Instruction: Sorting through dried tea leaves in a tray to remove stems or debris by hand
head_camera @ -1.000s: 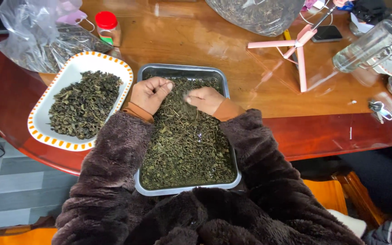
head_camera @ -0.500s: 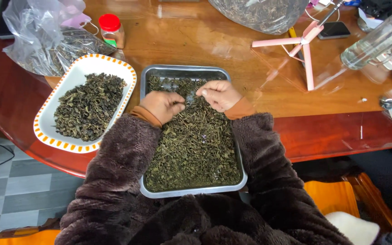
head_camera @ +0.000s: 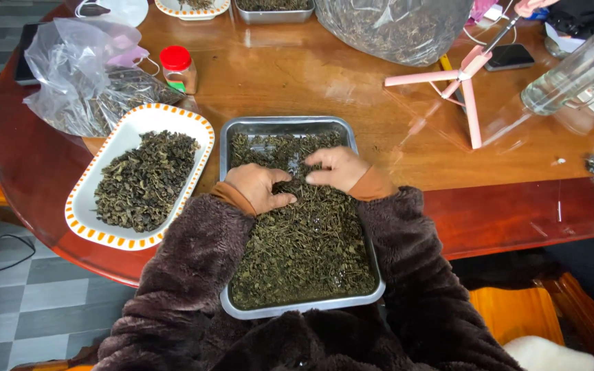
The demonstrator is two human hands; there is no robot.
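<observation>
Head view: both hands have dropped back flat into the dried leaves (head_camera: 304, 240) in the metal tray (head_camera: 290, 124) at the desk's near edge. Left hand (head_camera: 259, 189) and right hand (head_camera: 338, 168) now press loosely, fingers curled, pinching nothing I can see, beside the heaped oval dish (head_camera: 194, 124).

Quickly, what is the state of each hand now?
Left hand: loosely curled, palm down on the dried leaves; any grip cannot be told.
Right hand: the same, fingers on the leaves.

Orange-dotted white dish (head_camera: 97, 180), red-cap jar (head_camera: 179, 69)
</observation>
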